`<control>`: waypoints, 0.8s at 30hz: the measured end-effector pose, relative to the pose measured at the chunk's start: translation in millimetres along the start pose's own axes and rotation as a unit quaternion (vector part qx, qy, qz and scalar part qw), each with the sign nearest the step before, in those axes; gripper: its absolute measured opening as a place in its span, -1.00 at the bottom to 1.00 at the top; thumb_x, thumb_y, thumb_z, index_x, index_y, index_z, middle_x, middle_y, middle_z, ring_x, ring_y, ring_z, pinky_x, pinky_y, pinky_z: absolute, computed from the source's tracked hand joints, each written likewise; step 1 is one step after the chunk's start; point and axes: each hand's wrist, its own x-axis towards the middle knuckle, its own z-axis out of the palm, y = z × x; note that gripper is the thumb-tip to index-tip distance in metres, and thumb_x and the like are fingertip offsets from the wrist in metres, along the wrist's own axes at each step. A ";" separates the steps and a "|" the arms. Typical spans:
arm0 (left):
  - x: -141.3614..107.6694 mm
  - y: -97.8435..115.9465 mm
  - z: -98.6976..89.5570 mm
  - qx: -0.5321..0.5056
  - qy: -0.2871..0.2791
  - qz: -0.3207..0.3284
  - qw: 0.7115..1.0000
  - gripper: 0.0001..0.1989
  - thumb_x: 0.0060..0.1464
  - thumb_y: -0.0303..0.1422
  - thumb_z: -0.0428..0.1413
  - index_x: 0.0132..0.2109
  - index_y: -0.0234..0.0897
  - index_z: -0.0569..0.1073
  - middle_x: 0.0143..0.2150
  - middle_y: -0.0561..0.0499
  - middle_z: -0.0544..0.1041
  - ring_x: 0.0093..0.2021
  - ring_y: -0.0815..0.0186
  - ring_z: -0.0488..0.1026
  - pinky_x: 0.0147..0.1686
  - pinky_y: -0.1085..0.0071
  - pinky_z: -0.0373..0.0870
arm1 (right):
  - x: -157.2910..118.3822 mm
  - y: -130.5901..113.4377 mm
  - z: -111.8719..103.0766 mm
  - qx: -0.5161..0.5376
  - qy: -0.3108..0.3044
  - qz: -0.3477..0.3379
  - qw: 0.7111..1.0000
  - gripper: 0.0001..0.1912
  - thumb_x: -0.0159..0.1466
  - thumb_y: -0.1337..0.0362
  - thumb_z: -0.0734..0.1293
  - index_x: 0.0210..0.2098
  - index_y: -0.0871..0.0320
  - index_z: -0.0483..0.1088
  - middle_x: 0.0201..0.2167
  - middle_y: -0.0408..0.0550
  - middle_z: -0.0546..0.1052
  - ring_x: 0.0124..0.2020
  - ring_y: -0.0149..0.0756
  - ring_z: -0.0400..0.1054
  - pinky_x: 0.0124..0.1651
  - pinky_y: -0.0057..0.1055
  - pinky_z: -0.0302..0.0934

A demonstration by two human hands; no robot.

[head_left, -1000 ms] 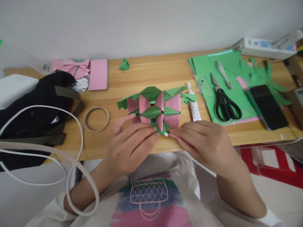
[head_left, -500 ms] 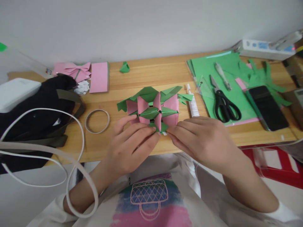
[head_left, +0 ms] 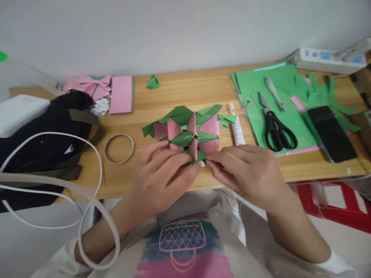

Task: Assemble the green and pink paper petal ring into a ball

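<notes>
A pink and green folded-paper model rests on the wooden table, with green flaps spreading along its far side. My left hand is closed on its near left edge, index finger along the pink side and thumb at the near middle. At the near right edge, my right hand pinches a green flap of the model between thumb and fingers. A small white bit shows between the two hands under the near edge; what it is I cannot tell. Just right of the model lies a white glue tube, beyond my right hand.
On the right lie black-handled scissors, green paper sheets, a phone and a power strip. On the left are a tape roll, pink paper, a black bag and a looping white cable.
My right fingertips have shifted slightly right along the near edge, and my left thumb has slid a little right. The paper model stays almost where it was.
</notes>
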 end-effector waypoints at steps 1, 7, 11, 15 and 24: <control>0.3 -0.2 0.0 0.004 -0.004 0.003 1.000 -0.82 0.22 -0.55 0.05 -0.20 -0.19 0.49 -0.29 0.06 0.59 -0.25 0.30 0.53 -0.06 0.18 0.43 | -0.5 -0.2 0.7 0.002 0.007 0.004 1.000 -0.80 0.34 0.36 0.27 -0.42 0.15 0.44 -0.61 -0.22 0.49 -0.60 -0.43 0.34 -0.54 -0.43 0.13; -0.1 -0.8 -1.2 0.006 -0.020 0.011 1.000 -0.80 0.17 -0.60 0.08 -0.18 -0.21 0.48 -0.26 0.03 0.58 -0.22 0.27 0.50 -0.02 0.16 0.42 | -7.2 -7.8 8.3 0.051 0.036 0.060 0.996 -0.87 0.33 0.36 0.30 -0.35 0.16 0.46 -0.53 -0.18 0.55 -0.55 -0.42 0.40 -0.47 -0.43 0.21; 0.7 -0.1 -2.7 -0.002 -0.034 0.013 0.999 -0.82 0.18 -0.58 0.08 -0.18 -0.22 0.48 -0.25 0.03 0.58 -0.21 0.27 0.51 -0.01 0.17 0.42 | -15.4 -22.3 14.0 0.095 0.092 0.144 0.981 -0.96 0.29 0.37 0.34 -0.31 0.14 0.44 -0.52 -0.19 0.55 -0.53 -0.43 0.39 -0.44 -0.45 0.24; 1.1 1.5 -3.6 -0.008 -0.036 -0.006 0.999 -0.81 0.22 -0.57 0.02 -0.19 -0.21 0.46 -0.26 0.04 0.58 -0.21 0.26 0.52 0.00 0.18 0.40 | -22.3 -40.3 15.8 0.171 0.128 0.220 0.952 -0.90 0.26 0.42 0.35 -0.27 0.09 0.44 -0.51 -0.22 0.54 -0.52 -0.46 0.39 -0.46 -0.49 0.27; 1.7 3.2 -5.8 -0.016 -0.059 -0.025 0.998 -0.80 0.26 -0.52 -0.01 -0.16 -0.12 0.43 -0.23 0.14 0.56 -0.19 0.34 0.51 0.08 0.24 0.36 | -22.4 -51.3 19.3 0.214 0.125 0.284 0.926 -0.89 0.26 0.44 0.35 -0.26 0.12 0.48 -0.48 -0.19 0.59 -0.56 -0.47 0.40 -0.47 -0.49 0.33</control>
